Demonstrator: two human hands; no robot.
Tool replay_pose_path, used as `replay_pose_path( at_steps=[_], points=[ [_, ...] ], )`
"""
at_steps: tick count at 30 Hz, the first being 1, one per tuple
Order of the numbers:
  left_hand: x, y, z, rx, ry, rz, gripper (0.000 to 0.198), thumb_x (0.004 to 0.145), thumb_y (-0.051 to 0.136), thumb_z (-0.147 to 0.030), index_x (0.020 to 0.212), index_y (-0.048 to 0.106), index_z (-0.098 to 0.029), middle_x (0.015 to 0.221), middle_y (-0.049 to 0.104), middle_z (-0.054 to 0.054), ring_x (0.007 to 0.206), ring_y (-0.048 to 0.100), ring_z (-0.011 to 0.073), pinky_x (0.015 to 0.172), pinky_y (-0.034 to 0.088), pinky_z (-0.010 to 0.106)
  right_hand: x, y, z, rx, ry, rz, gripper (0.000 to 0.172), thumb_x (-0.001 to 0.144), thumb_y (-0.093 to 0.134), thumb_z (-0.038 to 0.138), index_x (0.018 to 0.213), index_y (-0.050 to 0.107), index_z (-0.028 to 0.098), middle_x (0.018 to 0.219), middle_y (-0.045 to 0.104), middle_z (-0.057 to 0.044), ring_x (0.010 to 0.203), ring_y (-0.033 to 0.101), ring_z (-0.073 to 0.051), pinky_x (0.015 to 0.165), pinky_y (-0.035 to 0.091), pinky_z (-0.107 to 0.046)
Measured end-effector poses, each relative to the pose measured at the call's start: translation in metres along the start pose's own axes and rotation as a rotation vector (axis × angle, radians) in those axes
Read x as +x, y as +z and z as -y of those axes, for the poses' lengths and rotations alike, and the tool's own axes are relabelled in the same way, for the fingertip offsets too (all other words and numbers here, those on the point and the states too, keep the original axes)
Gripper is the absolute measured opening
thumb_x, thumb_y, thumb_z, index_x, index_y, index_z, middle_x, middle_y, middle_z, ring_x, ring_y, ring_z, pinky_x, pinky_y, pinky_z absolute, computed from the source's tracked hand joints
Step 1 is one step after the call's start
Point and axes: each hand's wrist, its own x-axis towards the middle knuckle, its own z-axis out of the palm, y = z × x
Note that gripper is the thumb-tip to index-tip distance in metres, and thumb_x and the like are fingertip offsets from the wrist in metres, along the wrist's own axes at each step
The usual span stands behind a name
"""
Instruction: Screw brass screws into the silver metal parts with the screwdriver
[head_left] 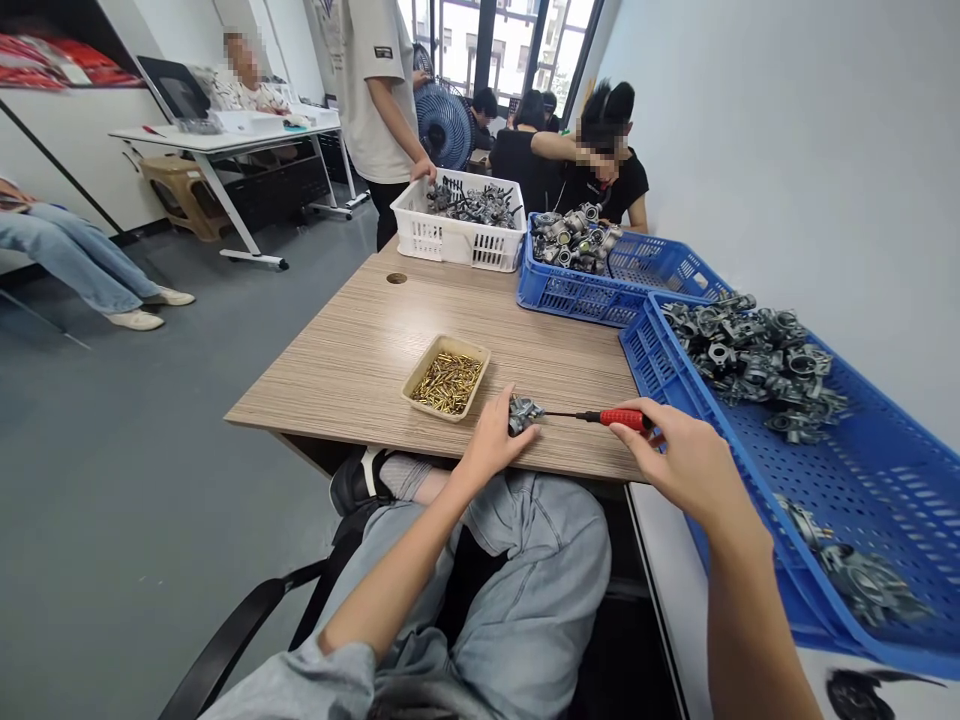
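On the wooden table near its front edge, my left hand (pixel 495 438) grips a small grey metal part (pixel 523 413), thumb on the near side and fingers on the far side. My right hand (pixel 679 455) holds a screwdriver by its red handle (pixel 624 418). The dark shaft lies nearly level and points left, its tip at the right side of the metal part. Just left of the part sits a beige tray (pixel 421 368) full of small brass pieces (pixel 448 383).
Blue baskets (pixel 667 375) with metal parts line the table's right side. A white basket (pixel 457 243) of similar parts stands at the far edge, a standing person's hand (pixel 424 169) on its rim. Other people sit beyond. My legs are under the front edge.
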Motion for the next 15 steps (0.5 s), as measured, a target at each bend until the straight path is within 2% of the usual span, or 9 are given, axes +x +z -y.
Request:
replay_pose_path(
  at_steps=[8,15],
  points=[
    [-0.0026,-0.0043,-0.0090,0.067,0.006,-0.024,0.058,0.105,0.061,-0.033,0.160,0.043,-0.028,0.139,0.060,0.012,0.131,0.058,0.0298,0.117,0.047,0.048,0.0036,0.0049,-0.0041,0.087,0.015,-0.065,0.029,0.100,0.062,0.051,0.106,0.078,0.028,0.090,0.079,-0.003,0.071,0.071,-0.022,0.066,0.049,-0.033],
    [0.0000,0.0006,-0.0054,0.087,-0.070,-0.100,0.047,0.106,0.060,-0.035,0.152,0.052,-0.023,0.134,0.067,0.013,0.123,0.063,0.0304,0.112,0.051,0.048,0.0033,0.0064,0.0016,0.157,-0.021,-0.051,0.028,0.101,0.062,0.048,0.112,0.077,0.027,0.098,0.081,-0.005,0.072,0.071,-0.021,0.072,0.053,-0.034]
  ],
)
